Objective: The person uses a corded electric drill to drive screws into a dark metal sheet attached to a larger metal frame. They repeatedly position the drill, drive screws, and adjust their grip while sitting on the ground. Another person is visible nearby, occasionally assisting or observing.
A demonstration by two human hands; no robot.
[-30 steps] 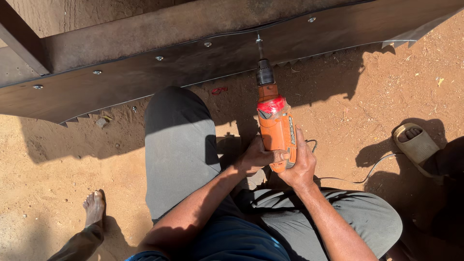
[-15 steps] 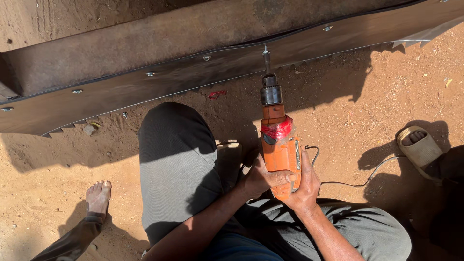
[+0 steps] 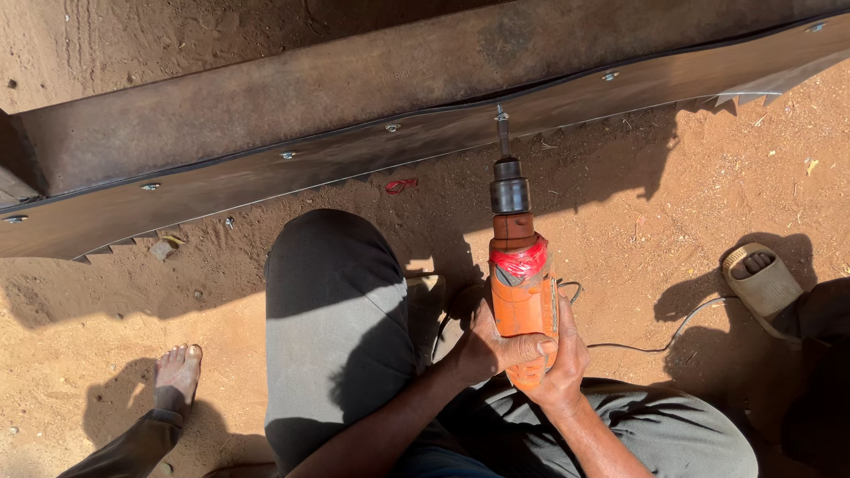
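One head-worn camera looks steeply down from close above the person's lap, facing away from the body: the knees near, sandy ground (image 3: 673,204) in the middle, a long dark metal beam (image 3: 266,115) far

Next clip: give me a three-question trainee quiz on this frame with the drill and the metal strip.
1. True or false: both hands, left hand and right hand, grip the orange drill.
2. The drill bit meets what? A) the sandal B) a screw on the dark metal strip C) the red scrap on the ground
3. Whose bare foot shows at lower left: the drill holder's or another person's?

Key: 1 true. 2 B. 3 It looks like another person's, since the drill holder's grey-trousered legs are in the middle of the view.
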